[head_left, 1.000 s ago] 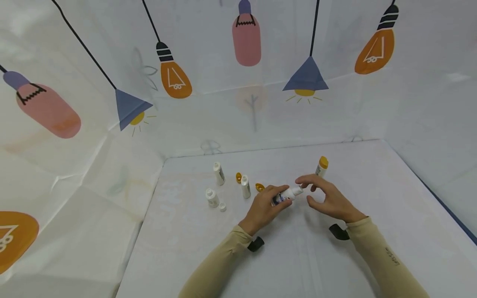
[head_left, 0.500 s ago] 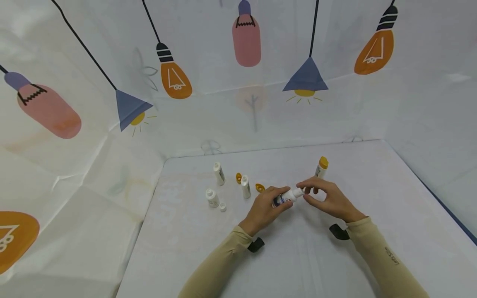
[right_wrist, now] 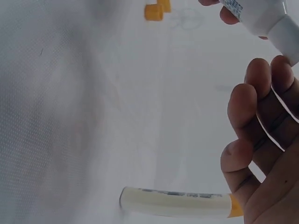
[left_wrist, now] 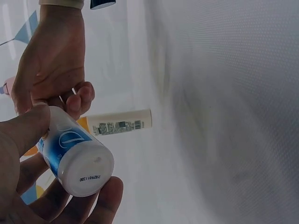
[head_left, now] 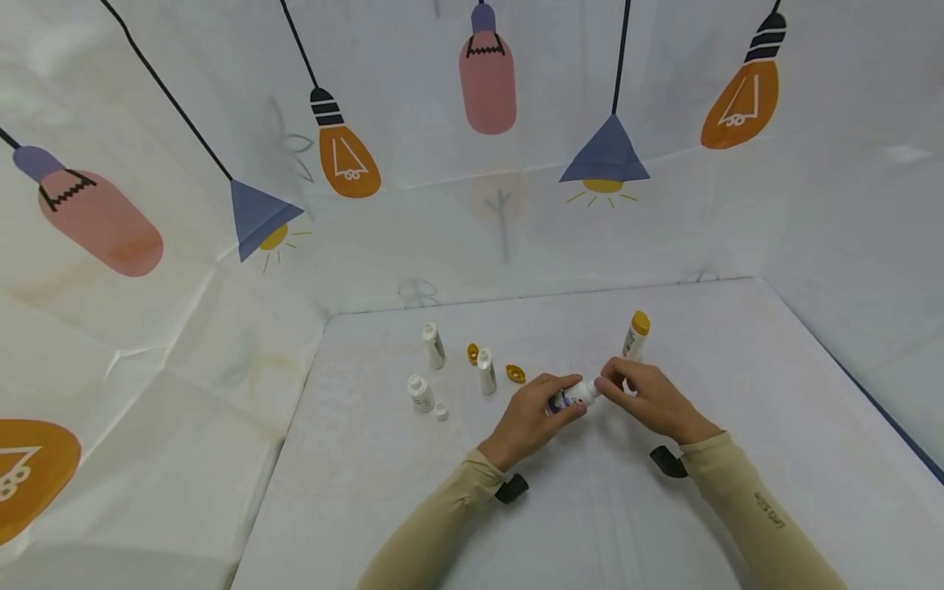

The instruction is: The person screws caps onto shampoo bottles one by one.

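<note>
My left hand (head_left: 527, 414) grips a small white and blue bottle (head_left: 572, 397), tilted with its capped end toward the right. Its round base, with a printed code, faces the left wrist camera, and the left fingers curl round the bottle body (left_wrist: 70, 144). At the other end, my right hand (head_left: 652, 403) pinches the white cap (right_wrist: 286, 39) between thumb and fingertips; the thumb is hidden in the right wrist view. Just beyond the right hand stands a white bottle with a yellow cap (head_left: 640, 323), its label (left_wrist: 119, 127) visible in the left wrist view.
Left of the hands stand white bottles without their coloured caps: one at the back (head_left: 433, 345), one in the middle (head_left: 486, 371) and one in front (head_left: 420, 393). Two orange flip caps, one left (head_left: 473, 353) and one right (head_left: 515, 374), and a small white cap (head_left: 441, 411) lie nearby.
My right hand's spread fingers have come together on the bottle's cap. The left hand has moved slightly right with the bottle. The other bottles and caps stay put.
</note>
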The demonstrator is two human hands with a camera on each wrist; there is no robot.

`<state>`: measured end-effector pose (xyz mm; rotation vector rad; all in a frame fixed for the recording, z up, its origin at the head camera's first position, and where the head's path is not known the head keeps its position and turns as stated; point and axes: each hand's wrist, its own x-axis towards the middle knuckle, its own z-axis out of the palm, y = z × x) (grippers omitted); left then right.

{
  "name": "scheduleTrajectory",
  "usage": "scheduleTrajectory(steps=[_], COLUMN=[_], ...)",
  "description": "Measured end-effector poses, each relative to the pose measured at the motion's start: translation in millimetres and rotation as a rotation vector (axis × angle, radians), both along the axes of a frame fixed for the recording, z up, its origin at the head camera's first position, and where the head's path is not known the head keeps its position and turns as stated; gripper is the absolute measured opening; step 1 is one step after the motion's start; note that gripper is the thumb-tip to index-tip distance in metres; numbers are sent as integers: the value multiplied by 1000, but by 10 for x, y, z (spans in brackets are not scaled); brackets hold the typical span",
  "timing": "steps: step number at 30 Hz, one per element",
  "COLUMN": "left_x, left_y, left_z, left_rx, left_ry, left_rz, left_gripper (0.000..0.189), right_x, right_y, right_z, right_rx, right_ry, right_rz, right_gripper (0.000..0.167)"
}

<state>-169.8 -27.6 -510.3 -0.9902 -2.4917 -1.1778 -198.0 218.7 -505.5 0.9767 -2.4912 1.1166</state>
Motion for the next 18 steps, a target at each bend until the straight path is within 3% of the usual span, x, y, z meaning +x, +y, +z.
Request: scheduleTrajectory(steps=[7, 10, 13, 18], left_x=[-2, -6, -12, -15], left_y=[-11, -14, -14, -26], left_z=[-20, -20, -22, -19], left_rx=[-22, -24, -24, -32], left_ry=[4, 7, 14, 13], left_rz=[21, 24, 22, 31], left_gripper=[46, 47, 47, 46], right_x=[71, 99, 91, 53], right_y=[-41, -40, 0, 92], right_z=[60, 121, 190, 295], right_rx=[123, 152, 109, 1], right_ry=[-2, 18, 64, 113], right_rz=[-75, -59, 4, 126], right_gripper=[6, 34, 62, 73])
